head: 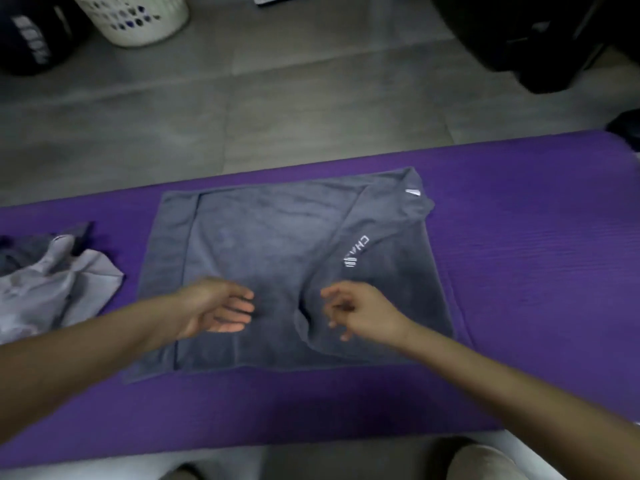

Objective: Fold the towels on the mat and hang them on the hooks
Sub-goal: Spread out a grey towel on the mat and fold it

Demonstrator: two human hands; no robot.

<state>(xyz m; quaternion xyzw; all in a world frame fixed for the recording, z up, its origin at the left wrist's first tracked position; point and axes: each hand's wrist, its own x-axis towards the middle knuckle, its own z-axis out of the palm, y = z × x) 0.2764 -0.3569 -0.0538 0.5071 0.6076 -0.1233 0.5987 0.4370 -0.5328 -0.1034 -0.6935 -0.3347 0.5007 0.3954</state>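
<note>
Towel (pixel 277 254) lettering (pixel 355 252): white stitched capitals, "CHA" readable; the remaining letters are lost in a fold. They run sideways on the towel's right half, towards the right end of the mat (pixel 519 237).
Towel tag (pixel 412 192): small and white, at the far right corner; no print readable.
Bag (pixel 31 39): white lettering on dark fabric, beyond the mat's far left corner; too blurred to read.

The floor (pixel 311 98) is made of big grey tiles with thin lines between them. A white basket (pixel 135 19) full of little holes stands on it, far at the back. Just left of the basket sits a dark bag (pixel 31 39) with white letters, too blurry to read. Well to the right of the basket is a big black thing (pixel 519 39). The room is dim.
</note>
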